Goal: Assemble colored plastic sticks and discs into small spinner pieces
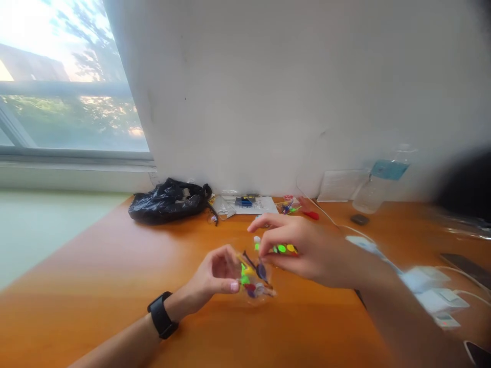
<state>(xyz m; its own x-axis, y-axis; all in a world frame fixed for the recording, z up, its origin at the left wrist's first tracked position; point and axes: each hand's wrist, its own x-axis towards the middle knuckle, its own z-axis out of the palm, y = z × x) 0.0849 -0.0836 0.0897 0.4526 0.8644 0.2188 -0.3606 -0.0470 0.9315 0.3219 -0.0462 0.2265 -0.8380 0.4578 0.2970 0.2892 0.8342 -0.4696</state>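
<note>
My left hand, a black watch on its wrist, holds a small clear plastic bag between thumb and fingers. Green, yellow, red and dark purple pieces show in it, blurred. Over the bag's top, the thumb and forefinger of my right hand are pinched together. A flat dark purple piece lies right below these fingertips; whether they grip it or the bag's edge I cannot tell. Behind my right hand, small bright green and yellow discs lie on the table, partly hidden by the fingers.
On the wooden table, a black plastic bag sits at the back left. Beside it are a white packet and a red piece. A clear bottle, white chargers with cables and a phone occupy the right.
</note>
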